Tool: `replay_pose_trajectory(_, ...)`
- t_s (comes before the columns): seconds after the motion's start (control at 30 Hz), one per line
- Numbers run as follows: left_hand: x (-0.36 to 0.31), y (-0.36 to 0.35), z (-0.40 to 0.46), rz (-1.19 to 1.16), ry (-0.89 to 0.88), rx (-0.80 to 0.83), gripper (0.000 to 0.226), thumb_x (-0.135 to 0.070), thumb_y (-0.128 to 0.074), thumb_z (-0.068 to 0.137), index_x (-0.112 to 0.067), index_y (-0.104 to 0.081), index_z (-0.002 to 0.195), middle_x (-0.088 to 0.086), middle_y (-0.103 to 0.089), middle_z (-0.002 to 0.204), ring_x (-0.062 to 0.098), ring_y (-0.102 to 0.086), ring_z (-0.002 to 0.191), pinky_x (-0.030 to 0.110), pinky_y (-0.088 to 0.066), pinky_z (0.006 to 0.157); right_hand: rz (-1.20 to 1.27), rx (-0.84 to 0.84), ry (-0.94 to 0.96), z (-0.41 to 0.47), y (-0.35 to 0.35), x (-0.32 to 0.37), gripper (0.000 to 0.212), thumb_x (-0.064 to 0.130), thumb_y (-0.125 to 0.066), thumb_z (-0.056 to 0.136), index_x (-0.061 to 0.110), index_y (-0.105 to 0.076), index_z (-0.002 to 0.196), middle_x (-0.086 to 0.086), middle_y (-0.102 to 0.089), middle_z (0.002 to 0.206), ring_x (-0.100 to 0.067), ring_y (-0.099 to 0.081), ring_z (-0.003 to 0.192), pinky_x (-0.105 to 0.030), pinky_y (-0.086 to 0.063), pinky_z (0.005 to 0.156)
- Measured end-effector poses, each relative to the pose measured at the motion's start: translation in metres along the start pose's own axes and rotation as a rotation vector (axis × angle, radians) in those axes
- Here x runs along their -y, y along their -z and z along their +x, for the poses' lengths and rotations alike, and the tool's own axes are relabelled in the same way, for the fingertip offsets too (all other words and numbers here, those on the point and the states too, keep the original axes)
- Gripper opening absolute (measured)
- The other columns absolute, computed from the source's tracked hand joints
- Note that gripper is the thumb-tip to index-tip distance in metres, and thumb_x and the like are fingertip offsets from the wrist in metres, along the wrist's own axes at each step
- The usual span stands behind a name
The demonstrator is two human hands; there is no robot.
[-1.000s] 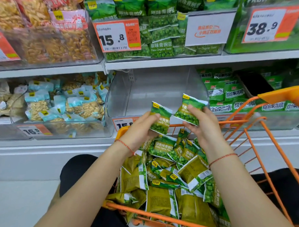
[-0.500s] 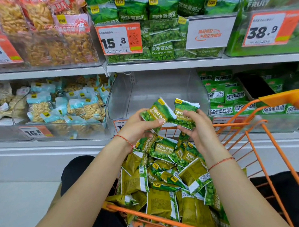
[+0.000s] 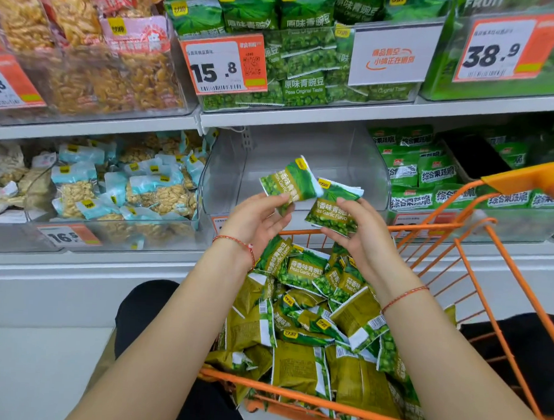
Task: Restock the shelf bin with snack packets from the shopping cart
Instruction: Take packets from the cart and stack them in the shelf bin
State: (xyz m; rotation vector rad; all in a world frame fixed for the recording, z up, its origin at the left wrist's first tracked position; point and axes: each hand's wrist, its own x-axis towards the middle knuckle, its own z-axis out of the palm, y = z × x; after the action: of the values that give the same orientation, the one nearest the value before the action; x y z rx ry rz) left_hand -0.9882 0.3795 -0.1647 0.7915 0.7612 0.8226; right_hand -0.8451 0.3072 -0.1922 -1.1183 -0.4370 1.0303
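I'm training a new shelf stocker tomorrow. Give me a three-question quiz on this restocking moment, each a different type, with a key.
1. True or false: the clear shelf bin behind the hands already holds a pile of packets.
2. Multiple choice: what flavour is printed on the packet in the right hand? A) Original Taste B) Garlic Flavor C) Spicy
3. Fill in: the left hand holds ___ packet(s) above the orange cart.

Key: 1 false, it looks empty; 2 B; 3 one.
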Motion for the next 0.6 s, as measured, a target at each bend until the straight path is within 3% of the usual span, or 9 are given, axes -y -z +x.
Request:
replay_pose_trajectory(0.13,0.007,-0.014,-0.007,0.257,-0.164,-0.004,0.047,0.007,-0.055,0.087,-0.021,-0.043,0.122,0.004,-0.066,0.091,0.019,-0.069,0.075,0.026,-0.058,0.066,-0.006,0.018,0.026,0.000,-0.002,-0.002,0.049,0.016,-0.057,0.093,0.006,-0.039,0.137,0.004,-0.045,0.124,-0.007,-0.054,0.099,-0.042,-0.055,0.089)
replay_pose_trajectory(0.2,0.011,-0.018,-0.008,0.386,-0.258,-0.036,0.043,0.003,-0.056,0.089,-0.024,-0.046,0.120,-0.005,-0.059,0.100,0.011,-0.066,0.078,0.027,-0.058,0.066,0.006,0.035,0.049,-0.001,-0.003,-0.002,0.031,0.017,-0.054,0.094,0.011,-0.047,0.124,0.006,-0.050,0.117,-0.004,-0.055,0.096,-0.042,-0.055,0.088)
replay_pose_trajectory(0.3,0.016,-0.018,-0.004,0.540,-0.349,-0.066,0.031,-0.010,-0.061,0.090,-0.015,-0.058,0.121,-0.002,-0.064,0.106,0.003,-0.062,0.080,0.022,-0.056,0.065,0.044,0.073,0.084,-0.001,-0.002,-0.003,0.013,0.018,-0.046,0.098,0.015,-0.056,0.106,0.001,-0.060,0.109,0.000,-0.064,0.087,-0.039,-0.056,0.083)
replay_pose_trajectory(0.4,0.020,-0.019,-0.003,0.621,-0.403,-0.041,0.025,-0.019,-0.061,0.092,-0.015,-0.066,0.116,-0.006,-0.069,0.099,-0.005,-0.061,0.082,0.010,-0.048,0.070,-0.024,0.127,0.134,-0.001,0.000,-0.005,0.031,0.022,-0.045,0.100,0.022,-0.051,0.130,0.001,-0.064,0.117,-0.011,-0.066,0.100,-0.028,-0.055,0.074)
replay_pose_trajectory(0.47,0.022,-0.019,-0.002,0.614,-0.388,0.000,0.024,-0.025,-0.060,0.092,-0.015,-0.069,0.113,-0.006,-0.071,0.102,-0.003,-0.063,0.091,0.011,-0.047,0.081,-0.058,0.128,0.181,-0.002,0.000,-0.004,0.037,0.023,-0.048,0.098,0.025,-0.048,0.136,0.001,-0.065,0.117,-0.013,-0.066,0.100,-0.025,-0.054,0.071)
replay_pose_trajectory(0.6,0.025,-0.023,-0.007,0.683,-0.291,0.082,0.024,-0.034,-0.048,0.098,-0.024,-0.065,0.111,-0.010,-0.069,0.104,-0.005,-0.061,0.094,0.010,-0.045,0.079,-0.111,0.142,0.214,-0.003,-0.003,-0.003,0.036,0.024,-0.044,0.100,0.025,-0.047,0.136,-0.001,-0.065,0.118,-0.015,-0.064,0.103,-0.034,-0.053,0.085)
